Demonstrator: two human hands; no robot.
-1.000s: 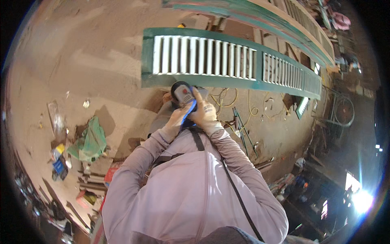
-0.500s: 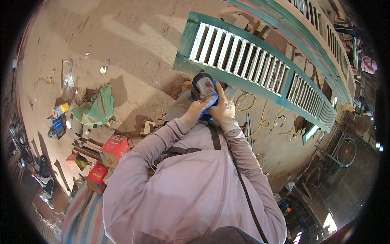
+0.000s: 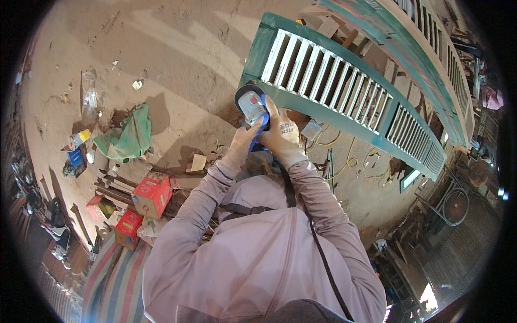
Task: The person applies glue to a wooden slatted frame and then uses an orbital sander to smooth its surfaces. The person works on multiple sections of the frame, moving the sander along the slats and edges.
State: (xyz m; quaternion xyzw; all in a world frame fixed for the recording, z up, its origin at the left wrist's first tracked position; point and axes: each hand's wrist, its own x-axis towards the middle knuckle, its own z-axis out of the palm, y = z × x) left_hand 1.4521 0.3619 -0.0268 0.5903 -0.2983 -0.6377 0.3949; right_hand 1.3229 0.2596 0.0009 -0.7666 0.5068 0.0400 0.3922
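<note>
Both of my hands hold an angle grinder (image 3: pixel 251 106) with a grey head, a red button, a blue body and a dark round disc. My left hand (image 3: pixel 243 144) is closed round the blue body from the left. On the other side my right hand (image 3: pixel 283 137), in a pale glove, grips it with fingers pointing toward the head. The disc is at the near left corner of a green louvred shutter (image 3: pixel 323 107) with whitish slats; whether they touch I cannot tell.
Behind the shutter stands another green shutter frame (image 3: pixel 398 46). A yellow cord (image 3: pixel 353 156) lies on the ground to the right. At left are a green cloth (image 3: pixel 126 137), red boxes (image 3: pixel 152 195), wood strips (image 3: pixel 116 194) and a striped sheet (image 3: pixel 116 274).
My hands have moved the grinder a little left and away from me, toward the shutter's near left corner. The whole view has shifted slightly.
</note>
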